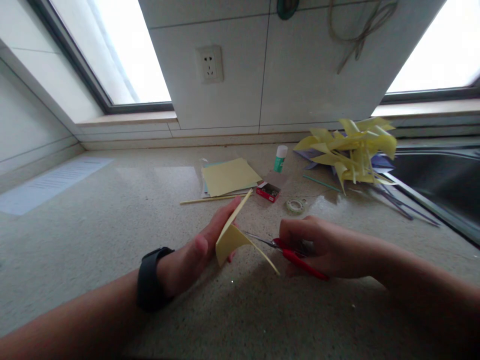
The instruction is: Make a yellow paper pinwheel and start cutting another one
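Note:
A piece of yellow paper (229,244), cut into and bent so its flaps stand apart, is held in my left hand (204,245), whose wrist wears a dark watch. My right hand (313,245) grips scissors (296,257) by their red handles. The metal blades point left and reach the paper near its cut; whether they touch it I cannot tell. Part of my left fingers is hidden behind the paper.
Behind my hands lie a stack of coloured paper (230,176), a thin yellow stick (202,200), a small red box (268,191), a tape roll (295,205) and a glue stick (279,159). Yellow pinwheels (352,145) are heaped beside the sink (442,175). A printed sheet (48,185) lies left.

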`<state>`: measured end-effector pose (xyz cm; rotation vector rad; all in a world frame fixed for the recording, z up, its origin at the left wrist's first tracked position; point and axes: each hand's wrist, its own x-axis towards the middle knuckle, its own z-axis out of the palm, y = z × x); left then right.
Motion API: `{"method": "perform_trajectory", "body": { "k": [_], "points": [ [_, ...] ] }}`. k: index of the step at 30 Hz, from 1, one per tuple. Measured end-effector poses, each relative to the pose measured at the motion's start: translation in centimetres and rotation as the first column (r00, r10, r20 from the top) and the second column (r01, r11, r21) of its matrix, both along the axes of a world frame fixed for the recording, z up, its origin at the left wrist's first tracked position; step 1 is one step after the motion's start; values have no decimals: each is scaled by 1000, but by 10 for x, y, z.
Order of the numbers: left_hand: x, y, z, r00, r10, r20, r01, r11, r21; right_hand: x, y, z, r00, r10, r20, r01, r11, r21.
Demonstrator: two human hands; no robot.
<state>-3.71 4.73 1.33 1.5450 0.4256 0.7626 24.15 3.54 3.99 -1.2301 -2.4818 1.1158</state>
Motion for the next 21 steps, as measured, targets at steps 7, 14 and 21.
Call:
{"method": "perform_trajectory", "body": {
  "k": [7,14,21],
  "points": [
    [7,0,-2,991,61,123,-11,928,-373,-2,2,-4,993,-64,-101,59,997,-49],
    [10,2,-3,991,132,-18,-129,915,-383,-10,1,-11,928,-170,-330,101,971,-216],
    [9,2,-6,965,187,-185,-215,966,-145,-20,1,-16,834,-286,-472,141,937,-320]
  ]
}}
